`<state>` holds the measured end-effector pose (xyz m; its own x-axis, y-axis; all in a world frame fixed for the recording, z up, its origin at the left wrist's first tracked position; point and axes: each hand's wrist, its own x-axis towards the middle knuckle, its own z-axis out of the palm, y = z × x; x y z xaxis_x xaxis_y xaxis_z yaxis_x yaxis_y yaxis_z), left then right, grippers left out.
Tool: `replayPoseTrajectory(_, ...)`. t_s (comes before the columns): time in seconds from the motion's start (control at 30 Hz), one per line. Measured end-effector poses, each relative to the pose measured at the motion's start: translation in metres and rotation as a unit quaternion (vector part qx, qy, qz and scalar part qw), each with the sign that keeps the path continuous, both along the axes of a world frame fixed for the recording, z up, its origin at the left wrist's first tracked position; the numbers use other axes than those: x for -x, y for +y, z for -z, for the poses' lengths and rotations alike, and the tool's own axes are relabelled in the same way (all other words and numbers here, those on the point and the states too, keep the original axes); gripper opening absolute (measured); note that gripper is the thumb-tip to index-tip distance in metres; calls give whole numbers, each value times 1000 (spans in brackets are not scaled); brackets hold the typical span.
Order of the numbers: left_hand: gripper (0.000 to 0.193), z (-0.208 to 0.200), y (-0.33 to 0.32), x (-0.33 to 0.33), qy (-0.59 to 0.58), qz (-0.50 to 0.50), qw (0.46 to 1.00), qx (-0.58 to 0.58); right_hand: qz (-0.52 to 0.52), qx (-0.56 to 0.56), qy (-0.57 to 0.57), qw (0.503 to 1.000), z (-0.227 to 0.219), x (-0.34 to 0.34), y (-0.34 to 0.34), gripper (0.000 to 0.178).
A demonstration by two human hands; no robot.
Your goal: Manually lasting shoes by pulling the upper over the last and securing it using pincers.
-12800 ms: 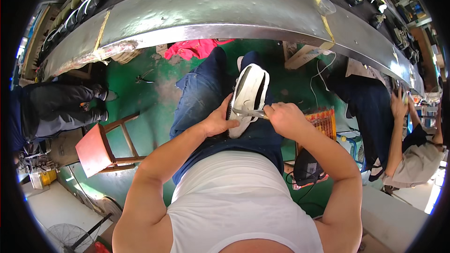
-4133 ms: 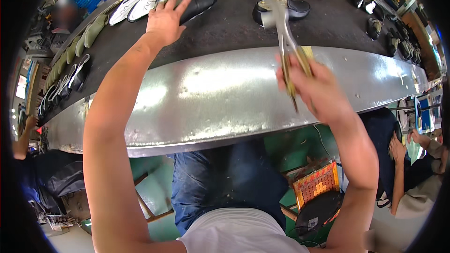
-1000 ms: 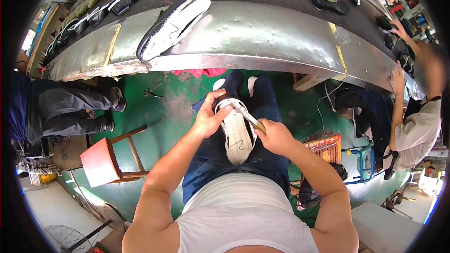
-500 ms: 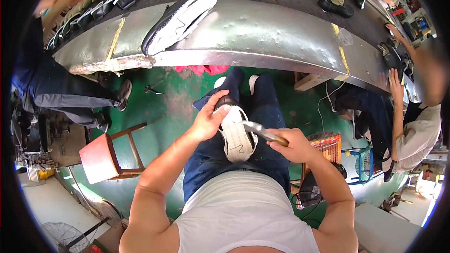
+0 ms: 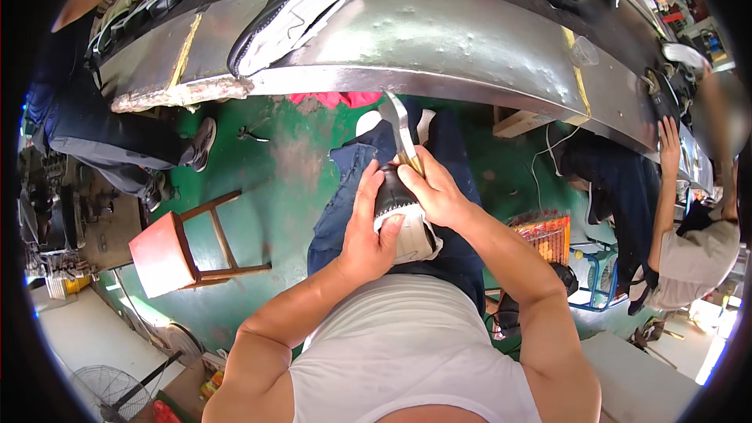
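Note:
Low over my lap is a shoe (image 5: 393, 192) with a smooth black end, a pale stitched edge and an off-white underside. My left hand (image 5: 368, 231) wraps around its left side, the thumb lying on the pale part. From the right, my right hand (image 5: 437, 192) has its fingers closed on a hand tool (image 5: 401, 127) with a curved silver metal head and a brownish handle. The thumb of that hand rests against the black end of the shoe. The tool's head points away from me, past the shoe; its exact kind is unclear.
A black-and-white shoe (image 5: 298, 19) leans on the metal-covered bench edge (image 5: 439, 43) ahead. More shoes stand farther back. A red-topped stool (image 5: 163, 258) is at left. A person (image 5: 693, 251) works at right; another person's leg (image 5: 125, 145) shows at left.
My right hand has moved up and left to the black end of the shoe. The tool's head has swung from the pale underside to point away from me. My left hand has slid lower.

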<state>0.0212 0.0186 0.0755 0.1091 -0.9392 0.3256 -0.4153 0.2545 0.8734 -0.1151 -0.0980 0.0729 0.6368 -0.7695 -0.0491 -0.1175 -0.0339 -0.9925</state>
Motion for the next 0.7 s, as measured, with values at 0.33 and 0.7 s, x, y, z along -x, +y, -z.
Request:
replayPoseTrajectory(0.33,67,31,-22,-8,68,-46,984,-160,92,8,153,984,27,6,-19,55)
replayPoseTrajectory(0.7,45,38,-61,-35,313,256,843,-356,82,-58,37,994,83,100,51,44)
